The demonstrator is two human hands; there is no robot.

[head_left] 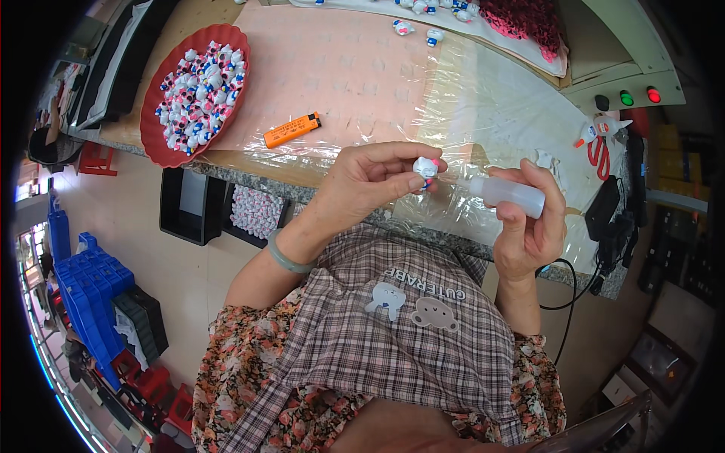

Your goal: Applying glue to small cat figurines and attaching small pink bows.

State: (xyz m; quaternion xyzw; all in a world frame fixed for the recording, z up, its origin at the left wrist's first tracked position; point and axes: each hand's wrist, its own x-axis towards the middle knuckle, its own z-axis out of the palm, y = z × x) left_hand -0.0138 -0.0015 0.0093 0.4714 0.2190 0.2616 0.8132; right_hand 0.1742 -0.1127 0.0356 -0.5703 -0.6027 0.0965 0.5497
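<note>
Between the thumb and fingers of my left hand (370,177) is a small white figurine (425,167) with pink and blue parts. My right hand (535,219) grips a translucent white squeeze bottle (515,196) lying nearly sideways. Its thin nozzle points left at the figurine; whether the tip touches it I cannot tell. Both hands are above the front edge of the plastic-covered table (340,83). An orange box cutter (292,130) lies behind my left hand. Farther left, a red scalloped bowl (153,136) holds many similar figurines.
Two figurines (403,28) sit at the back, near a tray of dark pink pieces (521,26). Red-handled scissors (599,157) and a white bottle (609,127) lie at right, by black cables (574,294). Below the table's left edge are black bins (192,204), one filled with small pieces.
</note>
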